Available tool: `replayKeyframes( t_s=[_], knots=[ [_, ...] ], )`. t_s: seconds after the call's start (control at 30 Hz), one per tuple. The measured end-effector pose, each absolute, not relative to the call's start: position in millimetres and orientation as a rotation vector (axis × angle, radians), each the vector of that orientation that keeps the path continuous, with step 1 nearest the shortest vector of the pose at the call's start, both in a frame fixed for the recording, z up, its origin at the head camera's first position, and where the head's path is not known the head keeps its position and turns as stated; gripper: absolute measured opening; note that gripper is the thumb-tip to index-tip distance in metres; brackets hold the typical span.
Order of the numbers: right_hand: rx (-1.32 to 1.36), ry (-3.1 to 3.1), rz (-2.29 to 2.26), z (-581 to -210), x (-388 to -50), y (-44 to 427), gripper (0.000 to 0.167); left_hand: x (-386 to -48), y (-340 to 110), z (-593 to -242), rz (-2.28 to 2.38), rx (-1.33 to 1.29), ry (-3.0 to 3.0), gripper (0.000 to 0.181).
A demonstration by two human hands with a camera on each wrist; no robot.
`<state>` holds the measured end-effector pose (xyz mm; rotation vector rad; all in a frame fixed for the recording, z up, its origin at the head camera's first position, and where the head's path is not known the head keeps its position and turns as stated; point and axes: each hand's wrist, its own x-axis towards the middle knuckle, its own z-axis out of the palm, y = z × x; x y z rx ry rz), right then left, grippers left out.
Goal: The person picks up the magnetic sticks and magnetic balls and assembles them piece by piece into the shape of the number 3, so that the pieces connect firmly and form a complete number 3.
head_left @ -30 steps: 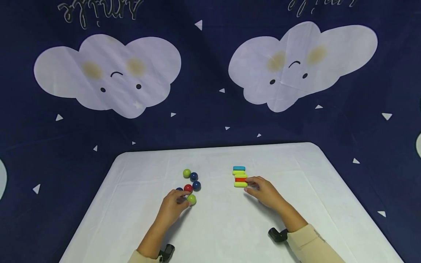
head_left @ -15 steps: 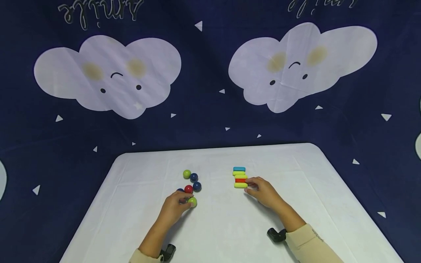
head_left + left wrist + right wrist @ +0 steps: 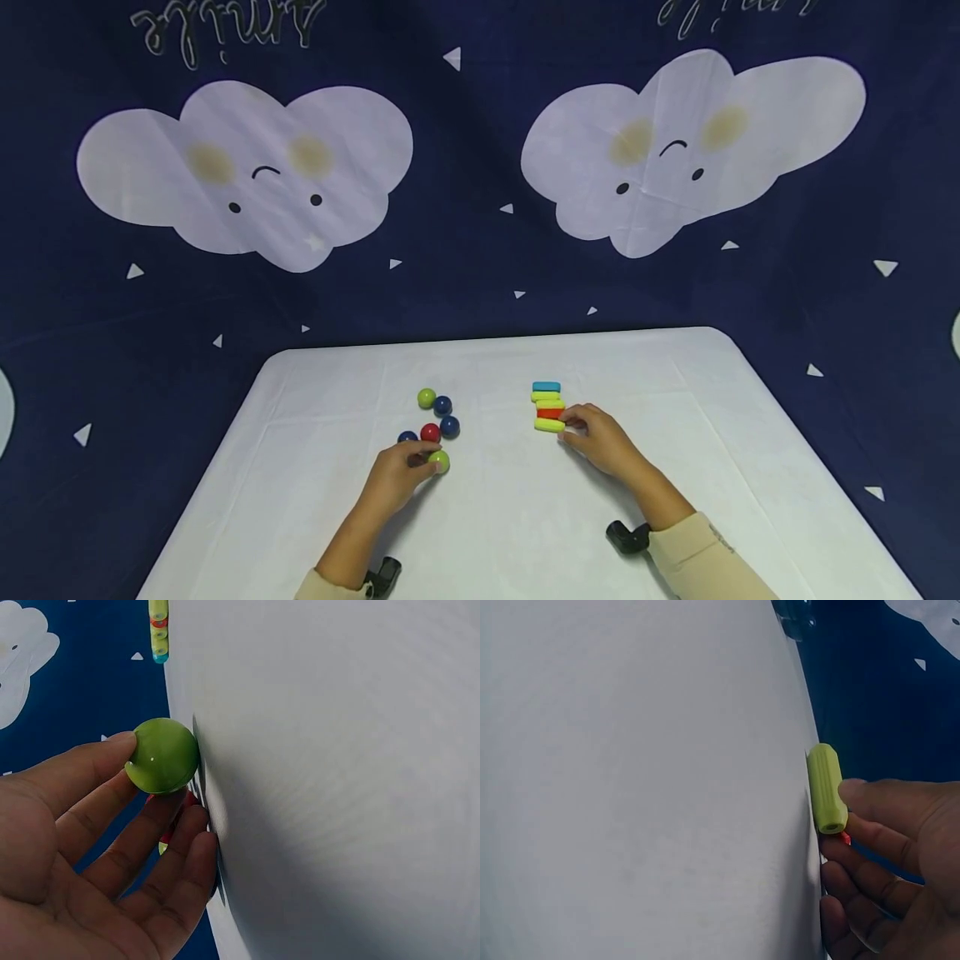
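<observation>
My left hand [image 3: 397, 479] pinches a green ball [image 3: 163, 756] between thumb and fingers, low over the white table. Just beyond it, a red ball [image 3: 431, 432] lies among blue balls, one of them [image 3: 407, 437] partly behind the fingers. To the right, my right hand [image 3: 603, 440] has its thumb and index finger at the end of a ridged yellow-green cylindrical bead [image 3: 826, 787] with a hole in its end. This bead is the nearest in a short row. A red bead [image 3: 551, 413] lies right behind it, close to the index fingertip.
Farther back in the row come more yellow-green beads and a blue bead [image 3: 546, 387]. Another green ball [image 3: 427, 398] sits at the far end of the ball group. The white table [image 3: 495, 533] meets a dark blue cloud-print cloth [image 3: 465, 250] behind. Black wrist devices [image 3: 628, 537] hang under both wrists.
My left hand and its green ball have shifted slightly right and nearer; the blue ball at the left shows more. My right thumb has come in against the nearest yellow-green bead.
</observation>
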<state>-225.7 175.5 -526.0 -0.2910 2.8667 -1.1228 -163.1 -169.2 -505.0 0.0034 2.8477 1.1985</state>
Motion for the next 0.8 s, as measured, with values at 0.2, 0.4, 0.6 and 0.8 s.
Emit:
replayKeyframes(
  t_s=[0.2,0.4,0.6,0.8],
  knots=[
    [-0.248,2.877,-1.110,-524.9,-227.3,173.6,0.015,-164.5,-169.2,-504.5,1.218,0.005,2.829,0.027],
    [-0.205,2.864,-1.112,-525.2,-227.4,170.6,0.014,-163.1,-170.3,-504.0,1.282,0.021,2.790,0.026],
    [-0.201,2.869,-1.108,-525.6,-228.6,169.7,0.013,-162.5,-171.3,-504.0,1.310,0.011,2.774,0.026],
    [-0.193,2.862,-1.107,-525.1,-227.1,169.4,0.011,-161.9,-171.8,-504.5,1.302,-0.004,2.766,0.027]
  ],
)
